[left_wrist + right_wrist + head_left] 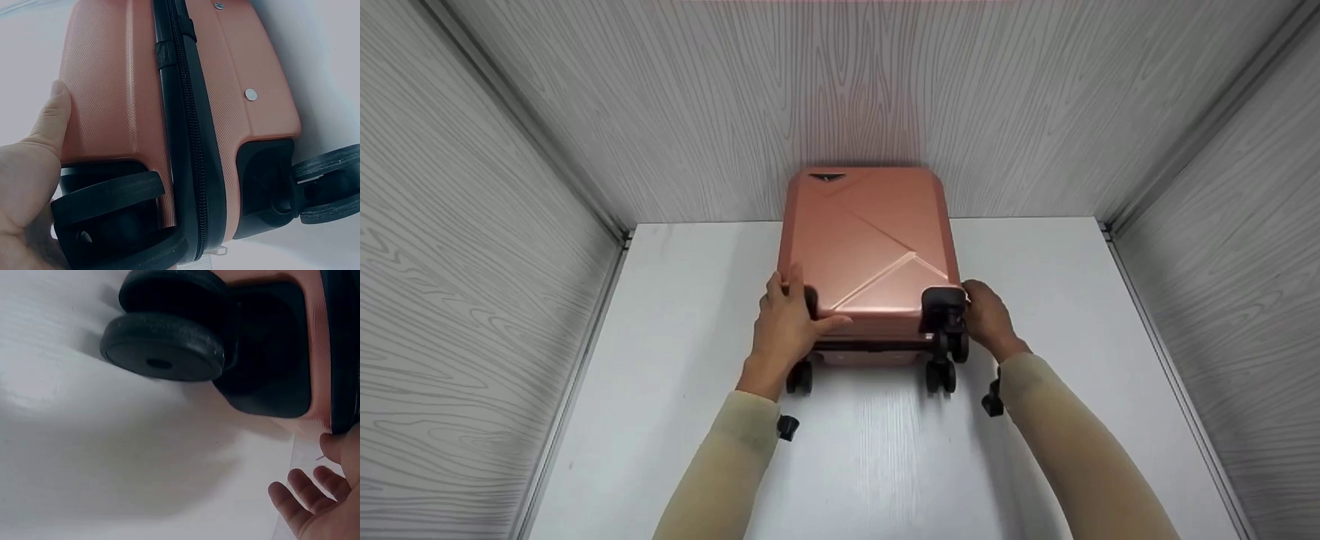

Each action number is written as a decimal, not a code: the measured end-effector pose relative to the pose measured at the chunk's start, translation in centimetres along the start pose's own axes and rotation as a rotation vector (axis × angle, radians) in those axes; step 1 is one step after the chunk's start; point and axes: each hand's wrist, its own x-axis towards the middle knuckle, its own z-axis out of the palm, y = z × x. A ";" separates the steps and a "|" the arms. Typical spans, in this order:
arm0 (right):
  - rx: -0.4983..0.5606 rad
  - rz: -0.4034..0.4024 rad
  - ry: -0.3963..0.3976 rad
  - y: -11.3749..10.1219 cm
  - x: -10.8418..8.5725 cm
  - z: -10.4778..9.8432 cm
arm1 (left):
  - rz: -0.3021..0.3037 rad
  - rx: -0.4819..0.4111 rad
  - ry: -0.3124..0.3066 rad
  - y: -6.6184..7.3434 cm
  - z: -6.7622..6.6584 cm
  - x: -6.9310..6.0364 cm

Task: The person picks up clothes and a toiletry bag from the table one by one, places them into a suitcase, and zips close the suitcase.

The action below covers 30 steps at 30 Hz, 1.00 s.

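A rose-gold hard-shell suitcase (870,232) lies flat, its wheeled end towards me. My left hand (784,326) rests on its near left corner. The thumb (52,115) presses the shell beside a black wheel (107,197), and the other fingers lie along the upper left edge. A black zipper (194,129) runs between the two shell halves, with a metal pull (219,250) near the left corner. At the near right corner, my right hand (988,315) is against the side seam. It seems to pinch a thin zipper pull (320,457), mostly hidden by the fingers.
The suitcase lies on a white surface (697,300) close to a grey wood-grain back panel (870,90). Similar panels stand on the left (457,262) and right (1245,225). Black double wheels (941,375) stick out from the near end between my hands.
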 end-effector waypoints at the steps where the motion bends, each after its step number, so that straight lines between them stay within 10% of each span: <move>1: 0.004 0.004 0.001 0.2 0.0 0.0 | 0.000 0.000 -0.002 0.0 0.0 0.0; 18: -0.178 -0.078 0.102 0.3 -0.9 -1.1 | -0.015 -0.007 -0.005 0.0 0.0 0.2; 30: -0.238 -0.323 0.117 0.9 -3.7 -1.8 | -0.023 -0.024 0.033 0.2 0.2 -0.1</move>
